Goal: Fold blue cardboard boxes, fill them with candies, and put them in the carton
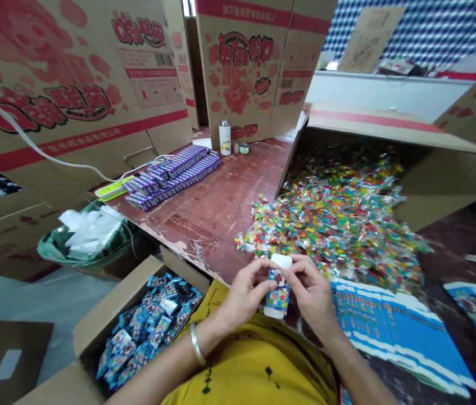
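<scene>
A small blue printed candy box [279, 295] with white end flaps is held upright in front of my body. My left hand [249, 287] grips its left side, thumb across the front. On the other side, my right hand [311, 287] pinches near the upper right edge and the raised white top flap. Just beyond my hands lies a big heap of wrapped colourful candies [339, 219], spilling out of a tipped carton [423, 185]. Flat blue box blanks [393, 326] lie in an overlapping stack to the right of my right hand.
At lower left, an open carton [115, 304] holds many blue packed boxes [149, 326]. Purple small boxes [174, 174] stand in rows on the red table [221, 208], near a white bottle [225, 138]. A green-lined bin [56, 247] is by the table edge. Large cartons [246, 67] stand behind.
</scene>
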The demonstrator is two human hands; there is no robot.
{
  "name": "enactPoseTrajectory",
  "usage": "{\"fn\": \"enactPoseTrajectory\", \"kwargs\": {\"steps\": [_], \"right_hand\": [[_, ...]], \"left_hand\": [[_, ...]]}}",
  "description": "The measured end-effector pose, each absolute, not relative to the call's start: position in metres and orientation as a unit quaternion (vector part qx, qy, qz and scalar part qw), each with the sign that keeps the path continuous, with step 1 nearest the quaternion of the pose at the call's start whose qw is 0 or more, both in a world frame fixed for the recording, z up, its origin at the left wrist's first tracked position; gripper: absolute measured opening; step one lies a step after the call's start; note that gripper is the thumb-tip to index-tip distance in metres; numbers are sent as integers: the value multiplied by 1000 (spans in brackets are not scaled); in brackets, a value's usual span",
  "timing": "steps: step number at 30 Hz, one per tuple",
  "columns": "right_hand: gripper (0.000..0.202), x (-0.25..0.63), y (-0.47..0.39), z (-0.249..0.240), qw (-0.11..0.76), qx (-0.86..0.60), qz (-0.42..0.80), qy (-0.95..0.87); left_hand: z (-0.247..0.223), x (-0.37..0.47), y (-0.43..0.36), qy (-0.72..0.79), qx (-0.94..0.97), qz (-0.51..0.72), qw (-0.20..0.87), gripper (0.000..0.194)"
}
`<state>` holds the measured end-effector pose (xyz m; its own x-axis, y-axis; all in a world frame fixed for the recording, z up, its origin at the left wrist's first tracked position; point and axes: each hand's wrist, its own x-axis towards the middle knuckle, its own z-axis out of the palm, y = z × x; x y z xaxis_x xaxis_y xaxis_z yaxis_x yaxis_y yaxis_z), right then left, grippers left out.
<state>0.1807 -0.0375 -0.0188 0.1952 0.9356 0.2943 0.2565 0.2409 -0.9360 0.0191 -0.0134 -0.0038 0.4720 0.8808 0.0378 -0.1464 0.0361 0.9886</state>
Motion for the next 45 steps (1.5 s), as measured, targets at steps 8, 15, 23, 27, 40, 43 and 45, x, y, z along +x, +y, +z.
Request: {"fn": "enactPoseTrajectory", "kwargs": {"steps": [8,15,23,27,40,43,45], "right_hand": [[17,179,-29,-1,559,-471,400,-552],[24,195,-19,11,459,-530,473,-533],[28,189,-25,11,459,-533,381,-600],[27,199,-34,12,432,-501,334,-672],[24,228,11,-38,158,-573,98,-798],[20,229,12,-45,190,-584,79,-785],[19,237,12,-39,261,-613,96,-740]], "left_hand": [[-7,19,-14,332,525,433,653,30],[1,11,-14,317,573,400,642,31],[0,10,-17,323,580,391,638,43],[-4,5,-16,360,572,382,631,27],[-17,-26,12,451,407,431,667,54],[-21,-26,10,433,427,388,693,49],[-26,-25,10,435,473,354,680,38]]}}
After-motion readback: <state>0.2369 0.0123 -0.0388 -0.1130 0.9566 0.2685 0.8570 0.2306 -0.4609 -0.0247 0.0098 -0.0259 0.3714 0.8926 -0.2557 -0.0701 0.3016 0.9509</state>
